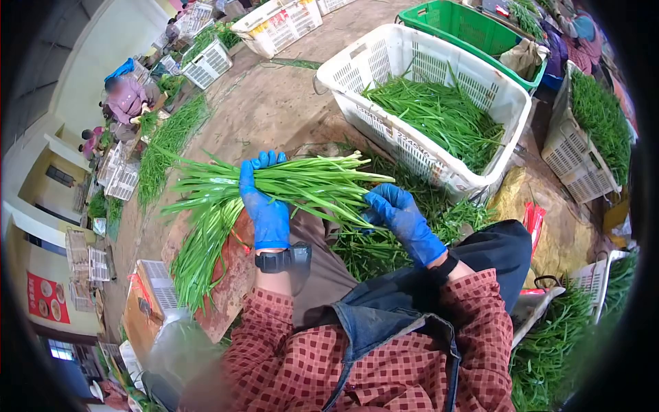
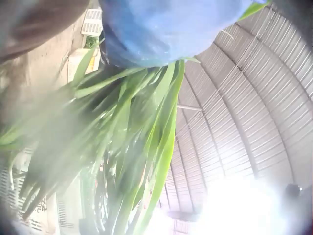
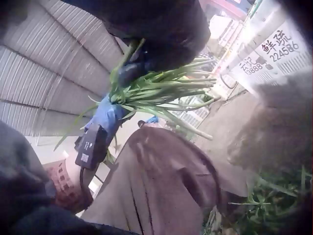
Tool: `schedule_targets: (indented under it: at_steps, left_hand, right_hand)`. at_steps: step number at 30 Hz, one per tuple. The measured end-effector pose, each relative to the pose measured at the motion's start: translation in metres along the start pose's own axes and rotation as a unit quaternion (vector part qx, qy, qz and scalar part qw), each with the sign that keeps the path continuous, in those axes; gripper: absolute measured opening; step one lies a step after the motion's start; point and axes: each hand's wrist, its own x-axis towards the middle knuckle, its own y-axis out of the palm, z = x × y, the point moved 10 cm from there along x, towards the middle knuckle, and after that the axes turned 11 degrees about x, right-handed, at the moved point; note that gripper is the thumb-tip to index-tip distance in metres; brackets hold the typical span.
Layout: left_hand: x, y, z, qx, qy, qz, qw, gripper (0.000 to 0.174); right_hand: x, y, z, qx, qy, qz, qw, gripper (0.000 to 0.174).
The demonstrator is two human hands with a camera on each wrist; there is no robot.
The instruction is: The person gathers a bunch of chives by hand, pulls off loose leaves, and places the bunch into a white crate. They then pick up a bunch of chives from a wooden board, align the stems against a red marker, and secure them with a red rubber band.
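A bunch of garlic chives (image 1: pixel 302 180) lies across the blue-gloved left hand (image 1: pixel 264 206), which grips it around the middle, thumb up. Its pale stem ends point right and its leaves spread left. At the stem end, the blue-gloved right hand (image 1: pixel 401 216) has its fingers curled, pinching a few strands at the lower edge of the bunch. In the right wrist view a green leaf (image 3: pixel 129 54) shows between that hand's shadowed fingers. A second heap of chives (image 1: pixel 202 257) hangs over a reddish board (image 1: pixel 237 250) below the left hand.
A white crate (image 1: pixel 419 161) with loose chives stands ahead right, a green crate (image 1: pixel 467 31) behind it. Loose greens (image 1: pixel 371 257) cover the ground by the knees. More filled crates (image 1: pixel 580 154) line the right. Another person (image 1: pixel 127 99) sits far left beside a long pile of greens (image 1: pixel 171 147).
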Motion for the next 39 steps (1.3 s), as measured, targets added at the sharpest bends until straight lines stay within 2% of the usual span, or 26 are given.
schedule_targets:
  at_steps: [3,5,7,9,12,13,14,15,17,19,20,21,22,23,24,25,27,29,30,31,32,33,34,36,37,39]
  left_hand:
    - [0.0,0.004,0.0,0.005,0.0,0.036,0.999,0.017]
    - [-0.001,0.006,0.0,0.008,0.001,0.042,0.999,0.017]
    - [-0.007,0.013,-0.001,0.011,0.002,0.048,0.999,0.017]
    - [-0.012,0.011,-0.008,0.04,0.03,0.008,0.999,0.019]
    - [-0.008,-0.003,-0.007,0.02,0.022,-0.024,0.999,0.018]
    - [-0.006,-0.006,-0.008,0.021,0.022,-0.024,0.999,0.018]
    - [-0.002,-0.014,-0.008,-0.004,0.018,-0.042,0.999,0.018]
    - [0.002,-0.022,-0.009,-0.028,0.015,-0.061,0.998,0.017]
    - [0.006,-0.029,-0.017,-0.033,0.026,-0.053,0.998,0.017]
    - [0.007,-0.031,-0.021,-0.07,0.018,-0.05,0.996,0.017]
    - [0.007,-0.028,-0.025,-0.069,0.031,-0.007,0.997,0.016]
    - [0.008,-0.032,-0.026,-0.07,0.031,-0.006,0.997,0.016]
    - [0.009,-0.033,-0.027,-0.072,0.034,-0.001,0.997,0.017]
    - [0.011,-0.034,-0.029,-0.074,0.038,0.005,0.997,0.018]
    - [0.006,-0.028,-0.033,-0.06,0.064,0.016,0.996,0.021]
    - [0.007,-0.03,-0.034,-0.059,0.065,0.018,0.996,0.021]
    - [0.006,-0.017,-0.034,-0.075,0.055,0.097,0.991,0.025]
    - [0.0,-0.014,-0.035,-0.075,0.062,0.089,0.991,0.023]
    - [-0.001,-0.012,-0.034,-0.085,0.052,0.09,0.991,0.023]
    - [-0.003,-0.01,-0.032,-0.097,0.041,0.092,0.99,0.023]
    - [-0.003,-0.009,-0.032,-0.082,0.046,0.087,0.992,0.024]
    - [-0.004,-0.007,-0.031,-0.083,0.045,0.087,0.992,0.024]
    - [-0.006,-0.001,-0.031,-0.08,0.046,0.108,0.99,0.023]
    - [-0.008,0.008,-0.029,-0.056,0.052,0.13,0.989,0.022]
    - [-0.008,0.013,-0.026,-0.055,0.05,0.133,0.988,0.022]
    - [-0.006,0.016,-0.025,-0.057,0.069,0.093,0.992,0.022]
  right_hand:
    - [0.004,-0.003,0.002,-0.014,-0.043,0.004,0.999,0.018]
    - [0.005,0.001,0.005,-0.14,-0.068,0.034,0.987,0.017]
    - [0.002,0.001,0.008,-0.131,-0.057,0.014,0.99,0.016]
    - [0.002,0.0,0.005,-0.122,-0.045,-0.005,0.991,0.016]
    - [0.002,-0.005,0.006,-0.11,-0.091,-0.026,0.989,0.015]
    - [-0.001,-0.007,0.016,-0.266,-0.148,-0.043,0.952,0.015]
    - [-0.006,-0.006,0.026,-0.415,-0.2,-0.06,0.886,0.015]
    - [-0.006,-0.01,0.027,-0.414,-0.199,-0.06,0.886,0.015]
    - [0.002,-0.038,0.017,-0.25,-0.104,-0.09,0.959,0.014]
    - [0.01,-0.063,0.023,-0.222,-0.08,-0.089,0.968,0.014]
    - [0.005,-0.071,0.032,-0.242,-0.086,-0.091,0.962,0.02]
    - [-0.001,-0.073,0.044,-0.263,-0.092,-0.093,0.956,0.026]
    - [0.002,-0.084,0.041,-0.481,-0.019,-0.108,0.87,0.04]
    - [0.001,-0.081,0.042,-0.48,-0.024,-0.108,0.87,0.04]
    - [-0.001,-0.073,0.035,-0.64,-0.004,-0.077,0.765,0.043]
    - [-0.001,-0.067,0.027,-0.775,0.018,-0.044,0.63,0.046]
    - [0.002,-0.062,0.035,-0.757,0.017,-0.062,0.65,0.041]
    - [0.001,-0.042,0.062,-0.74,-0.088,-0.089,0.66,0.034]
    - [-0.009,-0.028,0.078,-0.659,-0.202,-0.074,0.72,0.026]
    - [-0.009,-0.026,0.077,-0.659,-0.203,-0.074,0.721,0.026]
    - [-0.01,-0.027,0.08,-0.446,-0.222,-0.058,0.865,0.025]
    - [-0.01,-0.029,0.079,-0.205,-0.227,-0.038,0.951,0.027]
    - [-0.013,-0.015,0.076,-0.205,-0.226,-0.039,0.951,0.027]
    - [-0.027,0.032,0.072,-0.15,-0.259,0.067,0.952,0.043]
    - [-0.039,0.048,0.071,-0.369,-0.384,0.092,0.841,0.044]
    - [-0.06,0.069,0.057,-0.559,-0.421,0.111,0.706,0.039]
